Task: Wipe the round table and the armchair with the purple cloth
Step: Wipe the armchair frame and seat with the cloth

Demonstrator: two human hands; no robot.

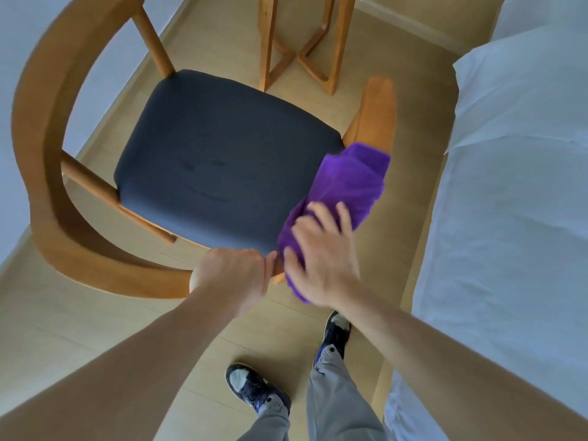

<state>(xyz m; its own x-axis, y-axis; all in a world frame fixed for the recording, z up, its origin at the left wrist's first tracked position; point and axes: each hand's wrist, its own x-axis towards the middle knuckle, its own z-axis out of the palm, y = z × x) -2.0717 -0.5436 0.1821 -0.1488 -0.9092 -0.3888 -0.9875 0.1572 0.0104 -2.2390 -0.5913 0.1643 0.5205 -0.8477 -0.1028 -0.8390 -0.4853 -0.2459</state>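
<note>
Purple cloth: soft, plush fabric, bunched into a long crumpled roll; it is lying over the curved wooden rail of the armchair at the seat's right near corner, its far end draping toward the armrest tip.
Right hand: it is resting on the near end of the cloth with the fingers spread and bent down over the fabric, pressing it onto the rail; the outline is motion-blurred, so the exact grip cannot be told.
Cloth relative to fingers: most of the roll is extending beyond the fingertips, away from the person; a small fold is showing below the palm.
Left hand: fingers curled tight round the wooden rail, just left of the cloth, with the thumb nearly touching the purple fabric.
Armchair: smooth light-brown wood, one continuous curved back-and-arm rail carried on round spindles.
Seat cushion: dark grey woven upholstery, rounded-square shape, showing faint creases near its centre.
Table legs: angular wooden frames, same tone as the chair, standing beyond the seat's far edge.
Bed: white smooth sheet and pillow, running along the right side.
Floor: pale wood-look planks.
Shoes: dark with light toes, below grey trousers.
</note>
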